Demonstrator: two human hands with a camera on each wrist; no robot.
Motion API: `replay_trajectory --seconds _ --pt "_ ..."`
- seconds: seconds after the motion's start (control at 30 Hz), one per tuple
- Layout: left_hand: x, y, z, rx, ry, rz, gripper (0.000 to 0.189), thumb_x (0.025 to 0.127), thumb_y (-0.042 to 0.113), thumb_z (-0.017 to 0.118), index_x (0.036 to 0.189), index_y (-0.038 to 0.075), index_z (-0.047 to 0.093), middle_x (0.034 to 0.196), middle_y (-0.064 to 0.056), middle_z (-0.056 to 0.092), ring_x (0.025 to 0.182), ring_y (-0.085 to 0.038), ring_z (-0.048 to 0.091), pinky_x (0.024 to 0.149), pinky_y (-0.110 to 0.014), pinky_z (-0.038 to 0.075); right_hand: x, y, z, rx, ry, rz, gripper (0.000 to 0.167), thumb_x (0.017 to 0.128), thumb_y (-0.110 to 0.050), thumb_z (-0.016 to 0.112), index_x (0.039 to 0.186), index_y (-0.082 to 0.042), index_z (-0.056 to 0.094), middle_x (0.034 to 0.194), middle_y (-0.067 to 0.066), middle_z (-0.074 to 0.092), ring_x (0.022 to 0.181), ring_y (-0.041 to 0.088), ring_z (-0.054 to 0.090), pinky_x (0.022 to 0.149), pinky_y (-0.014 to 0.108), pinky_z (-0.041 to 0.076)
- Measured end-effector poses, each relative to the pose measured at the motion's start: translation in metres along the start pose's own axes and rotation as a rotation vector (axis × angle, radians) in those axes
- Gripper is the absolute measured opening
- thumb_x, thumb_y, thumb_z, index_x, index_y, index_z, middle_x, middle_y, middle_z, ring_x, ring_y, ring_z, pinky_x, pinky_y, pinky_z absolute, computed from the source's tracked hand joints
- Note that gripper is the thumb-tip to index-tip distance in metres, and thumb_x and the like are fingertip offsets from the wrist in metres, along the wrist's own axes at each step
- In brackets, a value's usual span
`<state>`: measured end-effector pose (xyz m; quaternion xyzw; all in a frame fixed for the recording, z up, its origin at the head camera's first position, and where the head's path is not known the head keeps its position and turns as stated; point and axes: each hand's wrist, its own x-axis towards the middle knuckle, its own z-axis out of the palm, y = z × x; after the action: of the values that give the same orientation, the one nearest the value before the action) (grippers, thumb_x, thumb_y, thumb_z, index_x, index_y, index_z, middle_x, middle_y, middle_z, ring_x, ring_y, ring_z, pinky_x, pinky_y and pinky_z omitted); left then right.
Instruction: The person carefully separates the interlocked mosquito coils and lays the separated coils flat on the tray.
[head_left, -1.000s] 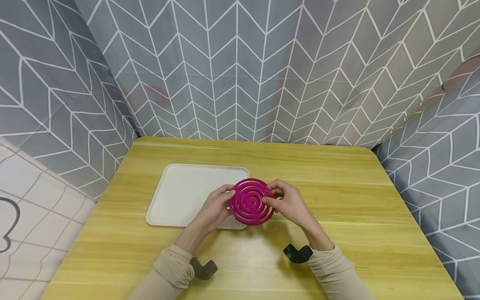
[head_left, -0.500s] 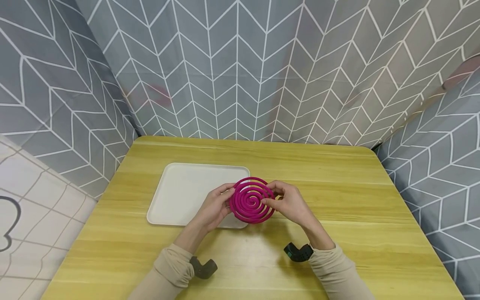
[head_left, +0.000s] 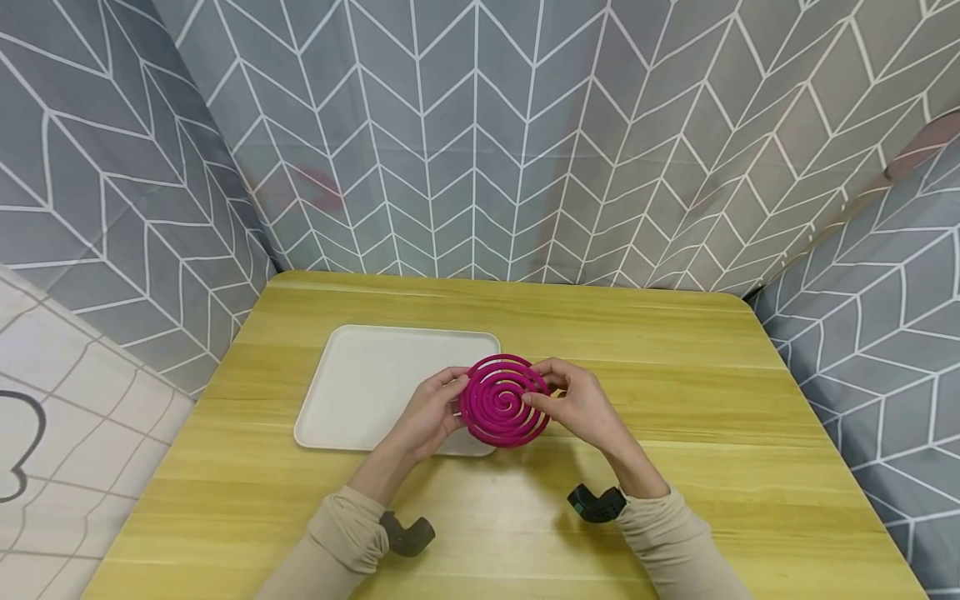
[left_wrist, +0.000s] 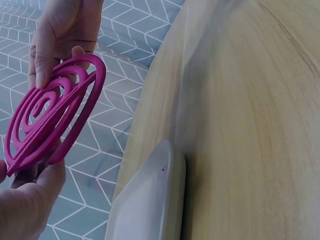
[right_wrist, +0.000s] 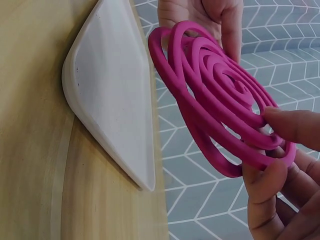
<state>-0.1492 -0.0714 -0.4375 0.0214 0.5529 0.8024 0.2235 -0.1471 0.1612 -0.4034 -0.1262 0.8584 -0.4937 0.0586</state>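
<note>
A magenta mosquito coil (head_left: 504, 403), a flat spiral with several rings, is held up between my two hands over the table, near the tray's right end. In the head view my left hand (head_left: 429, 412) grips its left edge, thumb in front and fingers behind. My right hand (head_left: 581, 407) pinches its right side, the thumb lying on the inner rings. In the right wrist view the coil (right_wrist: 220, 127) is tilted, and some rings stand apart from others. The left wrist view also shows strands of the coil (left_wrist: 50, 125) spread out of one plane.
A white rectangular tray (head_left: 360, 392) lies on the wooden table (head_left: 675, 367), left of and partly behind the coil. Grey patterned curtains (head_left: 450, 150) hang behind the table and at its sides. A black device (head_left: 596, 503) is on the right wrist.
The coil has risen very slightly, and the gaps between its upper rings look wider than a second ago. Both hands keep nearly the same place and hold.
</note>
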Motion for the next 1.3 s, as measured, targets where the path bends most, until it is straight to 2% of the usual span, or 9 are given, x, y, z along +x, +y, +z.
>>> replay_trajectory --seconds 0.33,0.57,0.83,0.97,1.17,1.3 --pt "-0.0037 0.004 0.0018 -0.019 -0.019 0.027 0.031 0.104 0.014 0.043 0.129 -0.003 0.046 0.092 0.005 0.067 0.079 -0.004 0.061 0.071 -0.018 0.052 0.002 -0.0016 -0.0006 -0.015 0.033 -0.014 0.022 0.083 -0.015 0.077 0.099 -0.008 0.065 0.08 0.007 0.071 0.075 0.015 0.06 0.058 0.024 0.047" --pt "-0.0018 0.0033 0.0016 -0.003 0.0 0.024 0.028 0.105 0.016 0.041 0.126 -0.002 0.049 0.091 0.005 0.066 0.077 -0.005 0.06 0.068 -0.019 0.052 0.0011 -0.0017 -0.0005 -0.02 0.027 -0.007 0.027 0.083 -0.015 0.078 0.105 -0.007 0.066 0.086 0.007 0.074 0.077 0.014 0.063 0.062 0.024 0.049" --pt "0.0018 0.0001 -0.0008 0.008 0.018 0.008 0.036 0.107 0.019 0.038 0.131 -0.005 0.048 0.097 0.005 0.065 0.08 -0.005 0.06 0.069 -0.02 0.053 0.0008 -0.0037 -0.0008 -0.056 0.032 -0.055 0.016 0.082 -0.011 0.077 0.096 -0.008 0.07 0.085 0.005 0.07 0.076 0.014 0.06 0.065 0.023 0.052" --pt "0.0018 -0.0001 -0.0004 0.008 0.024 0.009 0.037 0.106 0.019 0.039 0.134 -0.004 0.047 0.098 0.005 0.066 0.081 -0.005 0.06 0.069 -0.019 0.053 0.0003 -0.004 -0.0004 -0.054 0.029 -0.061 0.017 0.083 -0.011 0.077 0.097 -0.008 0.069 0.085 0.005 0.071 0.077 0.014 0.06 0.065 0.023 0.051" --pt "0.0014 -0.0008 -0.0005 0.014 0.025 0.013 0.038 0.106 0.019 0.04 0.136 -0.003 0.047 0.103 0.003 0.067 0.085 -0.004 0.063 0.071 -0.018 0.054 -0.0002 -0.0038 0.0005 -0.07 0.022 -0.057 0.028 0.082 -0.013 0.078 0.108 -0.008 0.067 0.087 0.005 0.072 0.078 0.014 0.061 0.061 0.023 0.049" --pt "0.0008 -0.0008 0.0001 0.021 0.028 0.005 0.038 0.106 0.019 0.04 0.136 -0.002 0.048 0.105 0.002 0.066 0.086 -0.005 0.062 0.072 -0.018 0.053 -0.0002 -0.0051 0.0008 -0.092 0.036 -0.055 0.021 0.082 -0.015 0.078 0.101 -0.01 0.069 0.082 0.002 0.069 0.077 0.015 0.058 0.061 0.023 0.047"
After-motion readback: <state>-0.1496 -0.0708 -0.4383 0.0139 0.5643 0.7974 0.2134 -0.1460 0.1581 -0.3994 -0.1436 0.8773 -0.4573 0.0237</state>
